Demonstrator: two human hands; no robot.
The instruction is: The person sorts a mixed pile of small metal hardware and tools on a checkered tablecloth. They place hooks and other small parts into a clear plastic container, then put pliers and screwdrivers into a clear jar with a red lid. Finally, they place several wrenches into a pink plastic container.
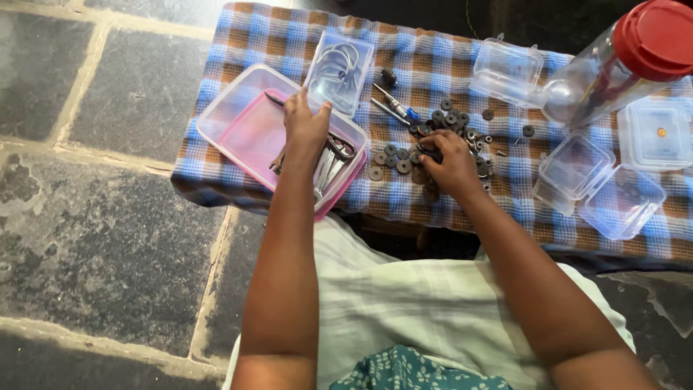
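A checked blue-and-brown cloth (447,65) covers a low table on dark stone flooring. The left hand (306,128) reaches into the pink tray (238,108) at nine o'clock, fingers spread loosely over the metal tools (333,160) lying in it; whether it grips one I cannot tell. The right hand (449,162) curls over the heap of dark washers (433,133) at centre, pinching some. Loose washers near the cloth's front edge could roll to the floor if that hand sweeps outward. At twelve, a clear box (339,71) holds bent wire pieces; at three, small clear boxes (599,184) sit mostly empty (one shows an orange speck). The red-capped jar (621,61) lies tilted and could roll.
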